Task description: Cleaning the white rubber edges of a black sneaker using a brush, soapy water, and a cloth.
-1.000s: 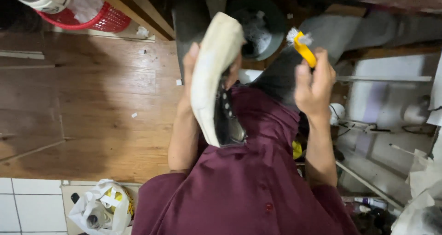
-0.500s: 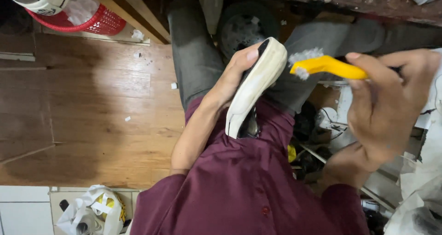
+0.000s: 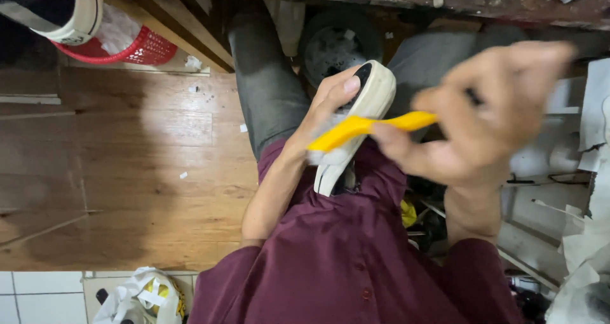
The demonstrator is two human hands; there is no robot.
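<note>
Left hand: the left hand (image 3: 330, 105) is wrapped around the sneaker (image 3: 356, 124), fingers clamped on its upper end, thumb lying along the rim of the sole.
Sneaker: it's up on end over the lap, pale rubber sole turned to the camera, dark upper only just showing at the top and the lower edge.
Right hand: the right hand (image 3: 489, 108) comes in blurred, fingers closed tight on the handle of the yellow brush (image 3: 368, 128).
Yellow brush: it lies across the sole, head end touching the rubber near the left wrist; the bristles are too smeared to make out.
Lap: maroon shirt (image 3: 356, 267) below, grey trousers (image 3: 267, 89) above.
Floor: brown wooden floor (image 3: 114, 171) to the left, flecked with small white scraps.
Far corner: a red mesh basket (image 3: 143, 47) sits beside a second light-soled shoe (image 3: 60, 13).
Bottom edge: a crumpled white plastic bag (image 3: 143, 298) on pale tiles.
</note>
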